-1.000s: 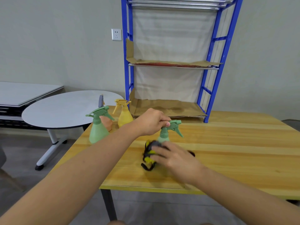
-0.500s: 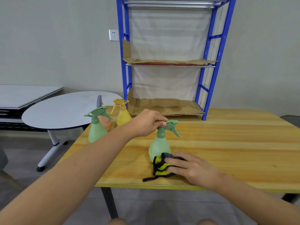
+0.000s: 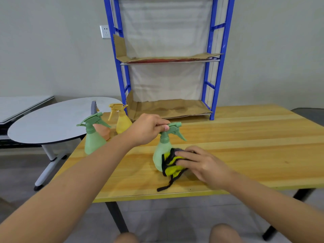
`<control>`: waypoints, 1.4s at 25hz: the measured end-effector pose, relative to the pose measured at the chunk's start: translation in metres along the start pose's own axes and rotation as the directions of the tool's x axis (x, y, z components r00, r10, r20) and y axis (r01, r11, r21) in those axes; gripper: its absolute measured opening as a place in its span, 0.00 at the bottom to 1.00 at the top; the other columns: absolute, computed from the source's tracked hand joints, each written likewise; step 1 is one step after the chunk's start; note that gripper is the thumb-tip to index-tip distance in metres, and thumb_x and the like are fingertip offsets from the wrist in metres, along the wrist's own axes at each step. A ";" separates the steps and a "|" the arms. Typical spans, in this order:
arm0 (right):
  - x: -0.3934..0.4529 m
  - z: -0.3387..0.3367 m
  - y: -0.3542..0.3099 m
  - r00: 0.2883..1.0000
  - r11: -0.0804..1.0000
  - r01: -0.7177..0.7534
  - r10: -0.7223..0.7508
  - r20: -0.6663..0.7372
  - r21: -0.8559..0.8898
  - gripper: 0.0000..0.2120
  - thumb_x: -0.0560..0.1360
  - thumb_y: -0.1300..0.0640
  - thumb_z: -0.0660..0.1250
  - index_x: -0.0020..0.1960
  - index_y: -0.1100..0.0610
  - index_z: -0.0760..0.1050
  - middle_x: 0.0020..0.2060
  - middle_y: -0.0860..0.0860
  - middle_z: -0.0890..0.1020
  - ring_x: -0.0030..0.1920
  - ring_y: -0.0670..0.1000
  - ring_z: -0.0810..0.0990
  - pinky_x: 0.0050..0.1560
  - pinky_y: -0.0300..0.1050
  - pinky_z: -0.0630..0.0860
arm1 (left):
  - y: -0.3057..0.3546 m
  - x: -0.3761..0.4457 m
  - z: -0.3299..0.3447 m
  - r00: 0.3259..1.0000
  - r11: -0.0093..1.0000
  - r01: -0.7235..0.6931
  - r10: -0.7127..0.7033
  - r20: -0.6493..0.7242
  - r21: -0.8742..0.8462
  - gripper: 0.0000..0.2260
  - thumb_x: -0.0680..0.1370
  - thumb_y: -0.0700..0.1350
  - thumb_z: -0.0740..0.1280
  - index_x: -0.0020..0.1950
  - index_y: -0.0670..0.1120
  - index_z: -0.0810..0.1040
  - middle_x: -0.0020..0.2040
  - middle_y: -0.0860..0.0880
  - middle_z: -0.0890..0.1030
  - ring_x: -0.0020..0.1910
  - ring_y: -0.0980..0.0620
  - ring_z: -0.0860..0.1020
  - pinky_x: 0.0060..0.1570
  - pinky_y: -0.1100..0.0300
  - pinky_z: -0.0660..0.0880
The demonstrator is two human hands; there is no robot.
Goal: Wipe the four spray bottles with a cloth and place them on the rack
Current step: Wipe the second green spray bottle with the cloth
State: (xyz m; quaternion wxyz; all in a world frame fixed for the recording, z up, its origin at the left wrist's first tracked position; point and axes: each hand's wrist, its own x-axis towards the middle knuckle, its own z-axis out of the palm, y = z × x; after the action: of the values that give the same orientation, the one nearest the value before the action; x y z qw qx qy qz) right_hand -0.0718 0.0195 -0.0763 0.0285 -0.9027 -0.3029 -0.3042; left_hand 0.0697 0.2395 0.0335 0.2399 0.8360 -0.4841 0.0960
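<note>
A: What does each hand have hold of?

B: The left hand (image 3: pixel 146 131) has its fingers curled round the trigger head of the near green spray bottle (image 3: pixel 162 153), which stands upright on the wooden table (image 3: pixel 245 146). The right hand (image 3: pixel 201 164) presses a yellow cloth with black edging (image 3: pixel 171 166) against the bottle's right side, fingers fairly straight over it, the thumb hidden. A black strip of the cloth trails onto the tabletop.

A: And the other bottles?

B: Well apart, at the table's far left corner: a second green spray bottle (image 3: pixel 93 136), an orange one (image 3: pixel 103 131) just behind it, largely hidden, and a yellow spray bottle (image 3: pixel 121 121) beside them.

A: The rack?

B: The blue rack (image 3: pixel 216 67) stands at the back of the table, cardboard on its shelves, no bottle on it.

A: Any writing to read?

B: None legible on the bottles or cloth. Past them are a wall socket (image 3: pixel 105 31) and a grey round table (image 3: pixel 49 118).
</note>
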 end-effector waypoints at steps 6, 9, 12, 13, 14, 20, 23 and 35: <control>-0.014 0.013 0.002 0.994 0.994 -0.066 0.057 0.096 0.089 0.21 0.72 0.68 0.68 0.62 0.52 0.76 0.66 0.47 0.76 0.55 0.57 0.75 0.54 0.52 0.78 | 0.001 -0.001 0.000 0.999 0.998 0.040 -0.040 -0.008 -0.041 0.11 0.82 0.48 0.67 0.60 0.48 0.85 0.48 0.47 0.83 0.48 0.48 0.79 0.52 0.52 0.75; -0.010 -0.002 0.002 0.992 0.999 -0.042 0.040 0.122 0.014 0.19 0.75 0.65 0.64 0.63 0.51 0.77 0.68 0.45 0.75 0.58 0.56 0.74 0.56 0.48 0.77 | 0.005 -0.001 0.001 0.998 0.998 0.049 -0.050 -0.026 -0.046 0.11 0.82 0.49 0.67 0.61 0.49 0.85 0.49 0.51 0.84 0.49 0.51 0.80 0.52 0.56 0.75; 0.010 -0.018 -0.015 0.996 0.998 -0.063 0.063 -0.070 -0.005 0.17 0.77 0.64 0.65 0.64 0.53 0.78 0.69 0.47 0.74 0.59 0.57 0.75 0.58 0.44 0.75 | 0.009 0.002 -0.002 0.993 0.990 0.113 -0.114 -0.004 -0.083 0.11 0.81 0.51 0.69 0.60 0.51 0.85 0.51 0.54 0.85 0.50 0.56 0.80 0.50 0.62 0.73; 0.018 -0.021 -0.019 0.990 0.997 -0.057 0.051 -0.130 -0.045 0.16 0.78 0.64 0.65 0.63 0.54 0.79 0.69 0.48 0.75 0.58 0.57 0.75 0.59 0.42 0.74 | 0.010 0.003 -0.004 0.991 0.985 0.136 -0.135 0.026 -0.102 0.10 0.80 0.51 0.69 0.59 0.52 0.86 0.52 0.55 0.86 0.50 0.58 0.80 0.49 0.63 0.73; 0.026 -0.022 -0.022 0.982 0.994 -0.068 0.052 -0.181 -0.083 0.15 0.78 0.64 0.65 0.63 0.55 0.79 0.68 0.49 0.75 0.57 0.57 0.75 0.60 0.42 0.73 | 0.009 0.006 -0.006 0.986 0.979 0.162 -0.155 0.068 -0.120 0.09 0.80 0.52 0.69 0.57 0.54 0.86 0.51 0.55 0.87 0.47 0.59 0.80 0.47 0.63 0.74; 0.056 -0.007 -0.033 0.965 0.987 -0.148 0.131 -0.228 -0.059 0.22 0.71 0.65 0.65 0.64 0.53 0.78 0.68 0.48 0.75 0.56 0.57 0.74 0.57 0.45 0.76 | -0.002 0.004 -0.008 0.954 0.862 0.281 -0.203 0.220 -0.422 0.18 0.82 0.53 0.66 0.41 0.41 0.82 0.32 0.55 0.73 0.34 0.55 0.70 0.43 0.61 0.67; 0.061 -0.002 -0.043 0.988 0.991 -0.066 0.049 -0.147 -0.116 0.20 0.72 0.61 0.63 0.63 0.51 0.78 0.67 0.47 0.76 0.56 0.55 0.73 0.58 0.44 0.75 | -0.003 0.006 -0.010 0.940 0.796 0.312 -0.182 0.287 -0.518 0.16 0.82 0.50 0.68 0.36 0.45 0.83 0.36 0.54 0.79 0.37 0.56 0.74 0.49 0.61 0.72; 0.073 -0.003 -0.036 0.985 0.987 -0.131 0.119 -0.123 -0.092 0.17 0.72 0.56 0.67 0.62 0.51 0.78 0.66 0.45 0.76 0.54 0.55 0.74 0.55 0.50 0.75 | -0.010 0.013 -0.007 0.910 0.660 0.400 -0.204 0.361 -0.636 0.10 0.81 0.46 0.69 0.47 0.43 0.86 0.42 0.49 0.86 0.42 0.57 0.81 0.49 0.63 0.76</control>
State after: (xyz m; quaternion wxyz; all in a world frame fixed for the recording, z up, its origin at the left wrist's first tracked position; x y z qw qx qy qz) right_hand -0.0480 0.0865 -0.0374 0.0204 -0.9009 -0.2279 -0.3688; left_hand 0.0855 0.2371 0.0412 0.4842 0.7571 -0.3640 -0.2448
